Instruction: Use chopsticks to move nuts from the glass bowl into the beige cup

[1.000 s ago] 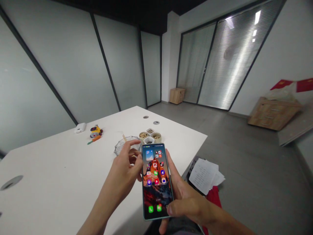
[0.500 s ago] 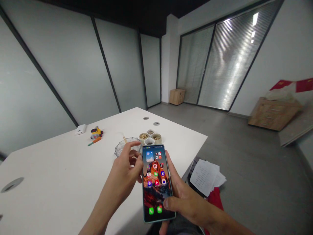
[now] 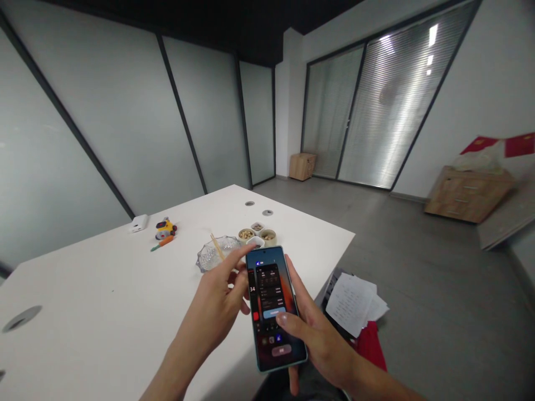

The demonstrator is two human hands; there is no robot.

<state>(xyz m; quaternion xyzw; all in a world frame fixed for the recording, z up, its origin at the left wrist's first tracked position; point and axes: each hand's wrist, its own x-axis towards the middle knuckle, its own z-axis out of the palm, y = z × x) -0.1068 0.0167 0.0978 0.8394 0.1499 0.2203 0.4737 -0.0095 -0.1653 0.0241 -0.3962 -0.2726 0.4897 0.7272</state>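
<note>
A lit smartphone (image 3: 273, 340) with a thin light-coloured edge is held upright over the table's near edge. My right hand (image 3: 321, 340) wraps it from behind and below, its thumb resting on the screen, where an app card shows. At the phone's left side is my left hand (image 3: 221, 298), index finger stretched toward the top corner, the other fingers loosely bent; whether it touches the phone I cannot tell. Just beyond are a clear glass dish (image 3: 204, 259) with wooden chopsticks (image 3: 216, 246) leaning in it, and several small bowls, one a beige bowl (image 3: 268, 243) with light-coloured pieces.
On the white table (image 3: 104, 323) lie a yellow toy vehicle (image 3: 166, 228), an orange-and-green tool (image 3: 162, 243) and a white box-like item (image 3: 139, 223). Written papers (image 3: 351, 303) and red cloth (image 3: 370, 348) are low on my right. A wooden cabinet (image 3: 468, 195) stands farther right.
The phone screen has gone from a home screen of icons to app cards. My right thumb has moved up the screen. Phone and hands have shifted slightly right.
</note>
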